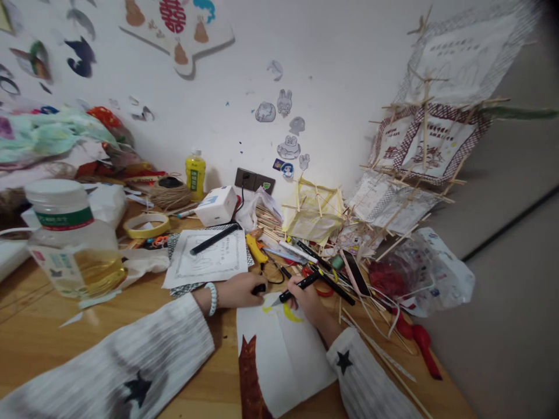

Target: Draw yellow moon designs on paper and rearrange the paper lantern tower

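My right hand (308, 301) grips a black marker (311, 279), its tip pointing down and left at the top of a white sheet of paper (294, 361). Beside the tip, a yellow crescent (292, 313) and smaller yellow marks show on the sheet. My left hand (239, 290) is closed around a small black cap (259, 288) at the paper's upper left corner. A reddish-brown shape (250, 369) with a notched top runs along the sheet's left side.
Left of the hands lie a printed sheet (209, 265) with a black pen (213, 239), tape (146, 226) and a large jar (74, 244). Beyond them are a yellow glue gun (257, 249), pens, a phone (354, 272) and a yellow stick frame (313, 212). A tall paper lantern (432, 139) stands right.
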Demonstrator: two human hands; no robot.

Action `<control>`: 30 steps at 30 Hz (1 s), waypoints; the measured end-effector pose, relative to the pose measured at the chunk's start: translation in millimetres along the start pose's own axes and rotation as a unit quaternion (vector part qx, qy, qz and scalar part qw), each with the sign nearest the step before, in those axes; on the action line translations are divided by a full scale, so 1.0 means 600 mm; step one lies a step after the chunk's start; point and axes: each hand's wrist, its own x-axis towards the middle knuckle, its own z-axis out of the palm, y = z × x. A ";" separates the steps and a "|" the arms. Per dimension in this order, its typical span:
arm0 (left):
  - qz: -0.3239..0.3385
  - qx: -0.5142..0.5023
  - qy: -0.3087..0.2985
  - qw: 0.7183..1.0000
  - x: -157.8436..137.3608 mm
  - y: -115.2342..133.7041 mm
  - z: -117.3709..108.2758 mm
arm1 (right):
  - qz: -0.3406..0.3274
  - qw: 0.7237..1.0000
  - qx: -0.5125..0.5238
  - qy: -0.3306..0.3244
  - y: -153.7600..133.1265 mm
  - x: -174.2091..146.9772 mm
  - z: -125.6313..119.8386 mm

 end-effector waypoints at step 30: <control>0.020 0.019 0.003 1.000 0.001 -0.005 0.005 | -0.002 1.000 0.004 0.012 0.002 -0.001 -0.002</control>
